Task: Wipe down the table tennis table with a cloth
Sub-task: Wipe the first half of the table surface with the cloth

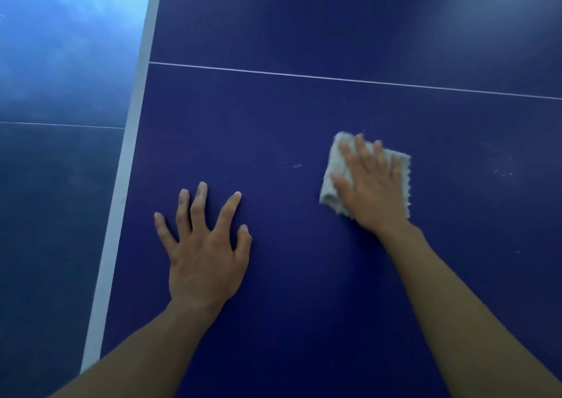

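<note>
Directly beneath fingers (363, 151) of right hand (372, 190): cloth (330, 184).

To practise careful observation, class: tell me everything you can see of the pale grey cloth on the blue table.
The pale grey, fuzzy-looking fabric cloth is folded into a rough square pad, with a zigzag-cut edge on its right side. It lies flat on the dark blue table tennis table, on the near side of the thin white line. The right hand presses on it with straight, spread fingers, covering its middle.

Blue table (304, 108) bears a cloth (333, 181) — perhaps dust specks (297, 165).
</note>
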